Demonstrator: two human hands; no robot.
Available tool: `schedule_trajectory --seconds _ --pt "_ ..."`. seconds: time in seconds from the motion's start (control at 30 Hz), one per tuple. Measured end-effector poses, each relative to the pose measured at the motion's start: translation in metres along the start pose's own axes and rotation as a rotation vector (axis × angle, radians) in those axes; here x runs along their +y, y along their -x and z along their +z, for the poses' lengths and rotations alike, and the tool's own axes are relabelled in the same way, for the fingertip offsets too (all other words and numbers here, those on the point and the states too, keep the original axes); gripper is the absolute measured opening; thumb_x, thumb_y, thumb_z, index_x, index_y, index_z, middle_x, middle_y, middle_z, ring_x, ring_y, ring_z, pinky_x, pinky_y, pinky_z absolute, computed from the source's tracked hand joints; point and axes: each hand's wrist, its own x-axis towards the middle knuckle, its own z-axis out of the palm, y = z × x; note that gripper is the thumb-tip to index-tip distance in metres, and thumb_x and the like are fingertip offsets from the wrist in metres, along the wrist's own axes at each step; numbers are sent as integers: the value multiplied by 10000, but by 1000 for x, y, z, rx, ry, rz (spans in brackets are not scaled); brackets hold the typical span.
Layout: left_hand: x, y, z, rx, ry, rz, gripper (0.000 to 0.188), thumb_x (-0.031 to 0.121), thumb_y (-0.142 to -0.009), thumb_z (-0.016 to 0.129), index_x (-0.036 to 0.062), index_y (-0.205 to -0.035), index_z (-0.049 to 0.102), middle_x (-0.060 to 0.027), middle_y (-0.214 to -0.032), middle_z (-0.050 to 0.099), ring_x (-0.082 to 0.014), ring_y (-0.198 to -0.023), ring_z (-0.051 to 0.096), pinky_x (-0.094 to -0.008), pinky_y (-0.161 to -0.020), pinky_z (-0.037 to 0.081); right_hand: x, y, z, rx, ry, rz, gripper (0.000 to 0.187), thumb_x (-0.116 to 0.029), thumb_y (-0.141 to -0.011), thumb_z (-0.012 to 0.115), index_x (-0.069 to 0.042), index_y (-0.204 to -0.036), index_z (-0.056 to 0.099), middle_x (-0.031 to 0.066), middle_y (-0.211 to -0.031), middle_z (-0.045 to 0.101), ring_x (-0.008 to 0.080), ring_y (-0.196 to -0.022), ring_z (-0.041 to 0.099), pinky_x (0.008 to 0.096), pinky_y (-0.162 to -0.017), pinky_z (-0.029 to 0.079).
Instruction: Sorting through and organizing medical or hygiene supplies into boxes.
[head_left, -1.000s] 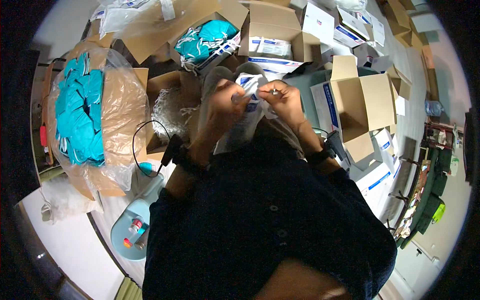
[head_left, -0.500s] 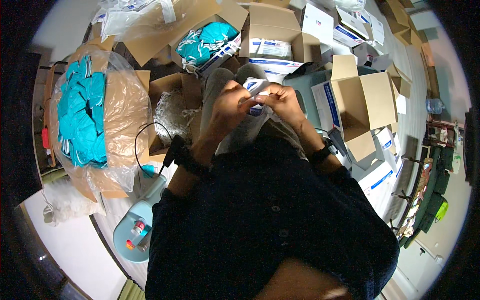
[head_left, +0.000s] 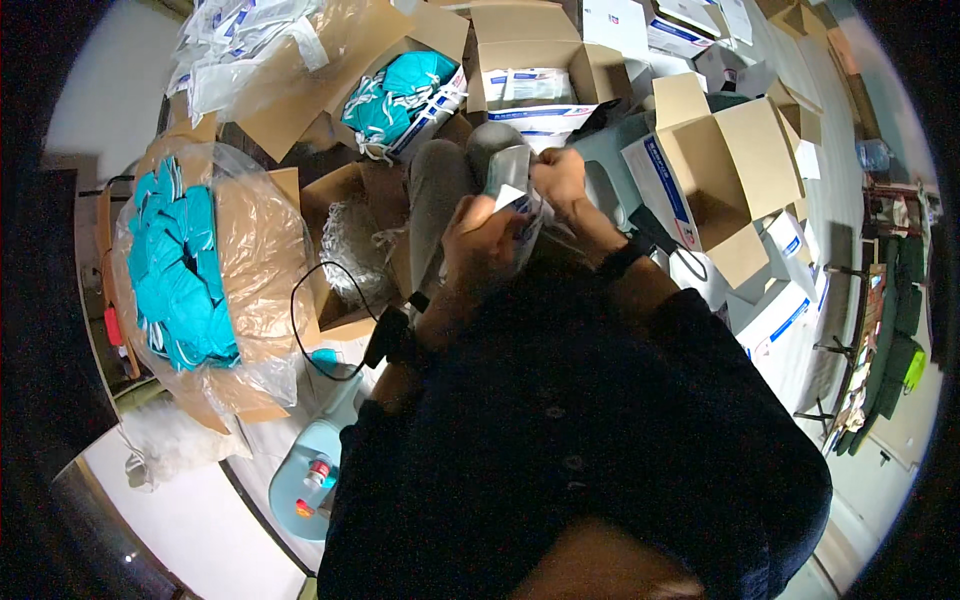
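Note:
Over my lap, a small white-and-blue packet with a see-through, greyish face stands tilted between my hands. My left hand is closed round its lower part, and a white flap sticks up by the fingers. At the packet's upper right edge, my right hand is closed in a pinch. What lies inside the packet I cannot make out. Ahead of my knees stand a carton of teal face masks with white straps and an open carton holding flat white packets.
On the left, a plastic-lined box holds a heap of teal masks. Beside it, a carton contains white straps. An open carton stands at the right. A pale blue stool carries a bottle. A black cable loops by my left forearm.
My hands have shifted: the left is lower, the right higher and further right. The packet now stands taller between them, its see-through face showing. The whole view has tilted slightly.

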Motion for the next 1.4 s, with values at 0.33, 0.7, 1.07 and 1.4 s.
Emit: schedule_trajectory --seconds 0.33,0.7,1.07,1.4 --pt "35 -7 -33 191 -49 -218 300 180 -822 646 -2 -611 535 -139 -662 463 -249 -561 472 -373 -516 369 67 -9 -2 59 -81 41 250 -195 -795 695 23 -676 666 20 -576 581 97 -528 501 278 -508 413" --pt "-25 -38 -13 -51 -146 -223 220 176 -699 790 68 -672 600 -74 -683 538 -215 -649 543 -329 -590 426 21 18 -34 -158 -557 -209 162 -138 -778 776 -26 -771 659 96 -1036 655 168 -1092 543 310 -956 388" --pt "-24 -45 -5 -366 -96 -208 241 298 -825 697 65 -883 709 -123 -855 627 -259 -818 581 -338 -743 453 -24 39 -49 157 -39 -1018 297 -205 -711 788 -65 -695 526 106 -764 585 323 -753 571 381 -736 482" --pt "-9 -39 -1 -244 2 -87 251 299 -867 628 63 -803 683 -121 -697 554 -303 -737 532 -402 -664 423 -23 34 -58 -135 273 -838 131 -223 -780 724 -113 -832 674 95 -825 633 276 -889 589 360 -772 486"
